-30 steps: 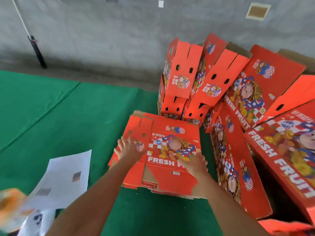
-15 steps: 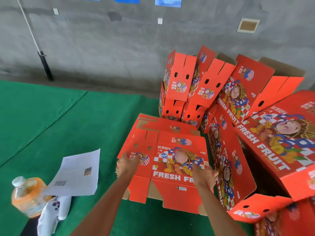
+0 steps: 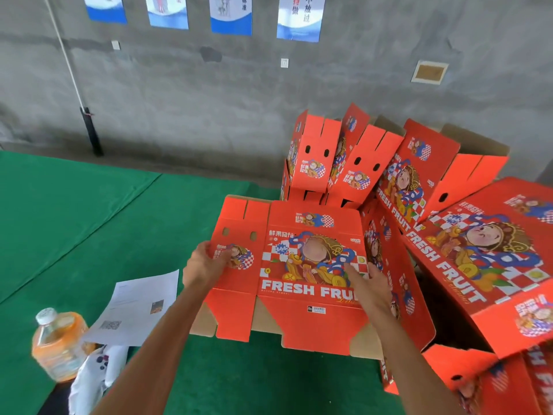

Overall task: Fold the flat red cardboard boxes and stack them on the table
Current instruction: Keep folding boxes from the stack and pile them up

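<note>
A flat red cardboard box (image 3: pixel 299 274) printed "FRESH FRUIT" is held up over the green table (image 3: pixel 89 223), its printed face toward me. My left hand (image 3: pixel 203 265) grips its left edge, thumb on the front. My right hand (image 3: pixel 366 283) holds its right edge with the index finger stretched across the print. Folded red boxes (image 3: pixel 338 163) stand in a leaning pile behind it. More folded boxes (image 3: pixel 484 256) lie stacked at the right.
A sheet of white paper (image 3: pixel 140 304) lies on the green table at the left. An orange drink bottle (image 3: pixel 57 342) and a white cloth (image 3: pixel 95 375) sit near the front left. A grey concrete wall (image 3: pixel 209 100) with posters stands behind.
Both hands have lifted the flat box off the pile and brought it up and toward me. The view has tilted upward, showing more wall.
</note>
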`<state>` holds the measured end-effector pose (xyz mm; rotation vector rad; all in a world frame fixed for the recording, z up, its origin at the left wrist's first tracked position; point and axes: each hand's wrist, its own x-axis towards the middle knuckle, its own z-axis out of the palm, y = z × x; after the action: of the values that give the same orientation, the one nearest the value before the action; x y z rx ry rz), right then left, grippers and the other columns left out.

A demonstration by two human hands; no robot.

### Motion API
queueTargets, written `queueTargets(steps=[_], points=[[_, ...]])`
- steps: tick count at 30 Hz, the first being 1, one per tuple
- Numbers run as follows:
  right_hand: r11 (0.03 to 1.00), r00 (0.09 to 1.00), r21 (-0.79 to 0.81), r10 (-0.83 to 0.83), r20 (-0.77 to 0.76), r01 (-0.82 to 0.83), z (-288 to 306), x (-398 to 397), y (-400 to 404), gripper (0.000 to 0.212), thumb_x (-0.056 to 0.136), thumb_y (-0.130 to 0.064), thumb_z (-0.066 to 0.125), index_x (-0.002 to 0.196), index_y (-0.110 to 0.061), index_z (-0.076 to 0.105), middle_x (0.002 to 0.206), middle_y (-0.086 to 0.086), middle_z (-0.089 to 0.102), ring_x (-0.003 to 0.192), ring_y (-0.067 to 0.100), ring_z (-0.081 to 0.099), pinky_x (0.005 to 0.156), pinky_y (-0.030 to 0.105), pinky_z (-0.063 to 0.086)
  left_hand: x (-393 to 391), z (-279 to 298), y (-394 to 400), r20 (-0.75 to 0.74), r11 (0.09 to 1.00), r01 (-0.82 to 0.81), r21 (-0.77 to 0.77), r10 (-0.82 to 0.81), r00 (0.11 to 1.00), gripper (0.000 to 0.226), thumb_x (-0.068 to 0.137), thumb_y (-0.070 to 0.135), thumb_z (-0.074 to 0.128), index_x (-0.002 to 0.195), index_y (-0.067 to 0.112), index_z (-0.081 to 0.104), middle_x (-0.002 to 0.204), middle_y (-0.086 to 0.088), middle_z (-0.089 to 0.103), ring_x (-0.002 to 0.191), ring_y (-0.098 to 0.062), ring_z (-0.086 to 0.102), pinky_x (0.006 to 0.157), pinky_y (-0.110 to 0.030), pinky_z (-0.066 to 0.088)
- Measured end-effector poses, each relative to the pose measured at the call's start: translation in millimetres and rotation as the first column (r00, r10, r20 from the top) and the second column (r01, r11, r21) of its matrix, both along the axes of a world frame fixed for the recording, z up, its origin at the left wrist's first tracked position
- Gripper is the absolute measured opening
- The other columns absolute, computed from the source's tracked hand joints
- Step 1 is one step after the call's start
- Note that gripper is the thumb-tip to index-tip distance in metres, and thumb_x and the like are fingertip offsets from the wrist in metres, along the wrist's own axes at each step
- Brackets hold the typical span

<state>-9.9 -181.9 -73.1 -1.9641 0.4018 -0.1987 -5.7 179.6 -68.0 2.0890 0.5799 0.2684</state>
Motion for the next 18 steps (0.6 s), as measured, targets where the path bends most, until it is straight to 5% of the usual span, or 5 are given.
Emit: queueTargets(steps=[3, 7, 10, 14, 18], points=[[0.97, 0.983, 0.163, 0.181, 0.013, -0.181, 17.3, 3.9, -12.7, 0.033, 0.092, -0.04, 0.076, 0.121, -0.029, 0.064, 0.101, -0.004, 0.079, 0.081, 0.012, 0.078, 0.069, 0.032, 0.06, 3.0, 9.7, 21.7, 0.016, 0.998, 0.03, -0.052, -0.03, 0.999, 0.063, 0.08, 0.041, 0.084, 0.134, 0.017, 0.064, 0.123, -0.009, 0.072, 0.112, -0.032, 0.068, 0.097, -0.042, 0.053], [0.968, 0.985, 0.18, 0.17, 0.035, -0.173, 33.8, 7.6, -11.4, 0.03, 0.102, -0.043, 0.061, 0.122, -0.026, 0.049, 0.106, 0.005, 0.074, 0.079, 0.018, 0.078, 0.07, 0.042, 0.064, 2.9, 14.0, 29.1, 0.114, 0.969, -0.001, -0.246, 0.03, 0.993, 0.025, 0.098, 0.032, 0.069, 0.116, 0.015, 0.07, 0.112, -0.011, 0.073, 0.1, -0.028, 0.069, 0.083, -0.035, 0.052], [0.976, 0.986, 0.137, 0.169, 0.011, -0.169, 41.6, 5.2, -9.3, 0.032, 0.104, -0.052, 0.052, 0.121, -0.025, 0.051, 0.101, 0.008, 0.076, 0.08, 0.026, 0.078, 0.08, 0.051, 0.064, -4.9, 14.6, 26.9, 0.061, 0.964, 0.005, -0.267, 0.011, 0.998, 0.041, 0.103, 0.043, 0.057, 0.111, 0.007, 0.074, 0.105, -0.013, 0.074, 0.098, -0.03, 0.069, 0.088, -0.038, 0.054], [0.96, 0.97, 0.137, 0.241, 0.033, -0.244, 47.3, -5.4, -14.0, 0.047, 0.089, -0.064, 0.066, 0.119, -0.029, 0.058, 0.094, -0.002, 0.08, 0.08, 0.021, 0.079, 0.078, 0.047, 0.065, -23.1, 18.2, 31.3, 0.047, 0.978, 0.073, -0.193, -0.065, 0.997, 0.045, 0.09, 0.056, 0.074, 0.101, 0.013, 0.077, 0.096, -0.007, 0.078, 0.092, -0.027, 0.073, 0.089, -0.042, 0.058], [0.909, 0.964, 0.336, 0.266, -0.015, -0.246, 56.4, -18.5, -15.4, 0.046, 0.088, -0.068, 0.064, 0.117, -0.033, 0.068, 0.097, 0.003, 0.081, 0.085, 0.026, 0.079, 0.066, 0.035, 0.063, -42.3, 15.9, 29.5, 0.123, 0.851, 0.196, -0.487, -0.155, 0.98, 0.071, 0.055, 0.066, 0.087, 0.102, 0.013, 0.078, 0.095, -0.004, 0.081, 0.086, -0.021, 0.077, 0.08, -0.034, 0.058]])
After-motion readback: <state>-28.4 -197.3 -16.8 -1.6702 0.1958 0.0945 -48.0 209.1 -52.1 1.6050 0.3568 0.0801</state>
